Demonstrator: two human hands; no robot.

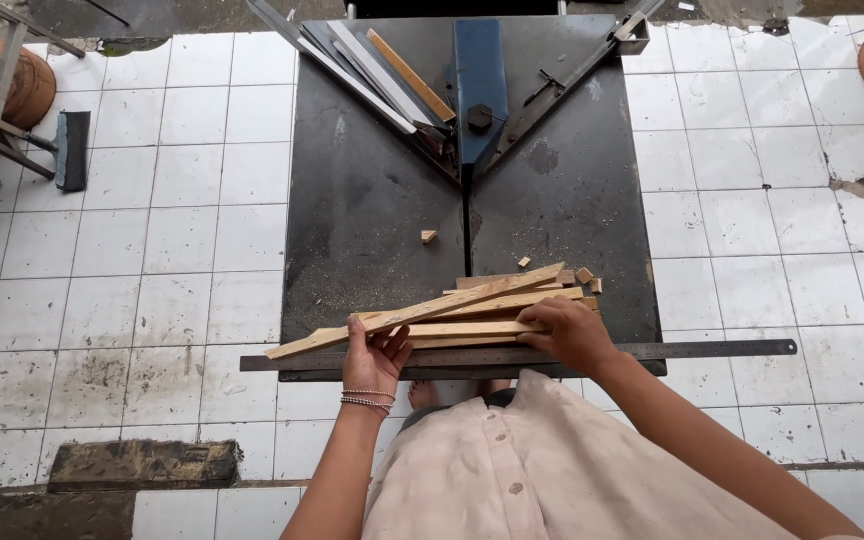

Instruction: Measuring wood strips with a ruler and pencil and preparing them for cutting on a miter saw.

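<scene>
A pile of several light wooden strips (452,305) lies near the front edge of a dark metal saw table (372,200). My left hand (374,350), with bead bracelets on the wrist, grips the left part of the strips from below. On the right end of the pile rests my right hand (572,330), fingers curled over a strip. A long steel ruler (712,349) lies along the table's front edge, just under both hands.
A blue blade guard (480,85) stands at the table's back centre with angled metal fences (372,70) on both sides. Small wood offcuts (429,236) dot the top. Clay pots (12,75), a brush (72,150) and white floor tiles surround the table.
</scene>
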